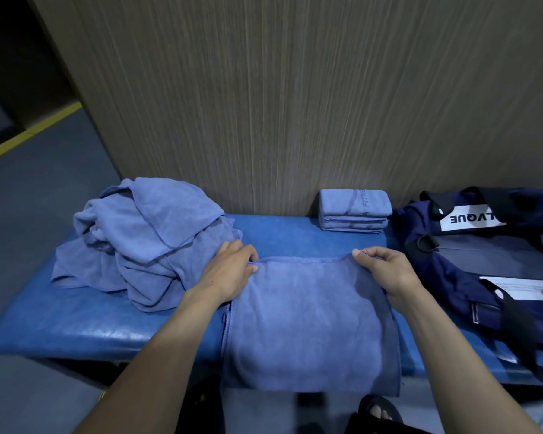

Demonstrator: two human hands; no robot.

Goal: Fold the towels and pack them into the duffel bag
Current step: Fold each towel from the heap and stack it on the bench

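Bench [76, 321], towel [308, 317] corners between fingers [362, 252]

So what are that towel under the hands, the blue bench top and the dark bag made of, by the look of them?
The towel looks like soft, matte microfibre or terry: fuzzy nap, stitched hem, limp drape. The bench top seems to be vinyl or faux leather over padding: glossy sheen, fine grain, rounded edge. The duffel bag looks like smooth woven nylon or polyester, slightly shiny and creased, with black webbing straps.
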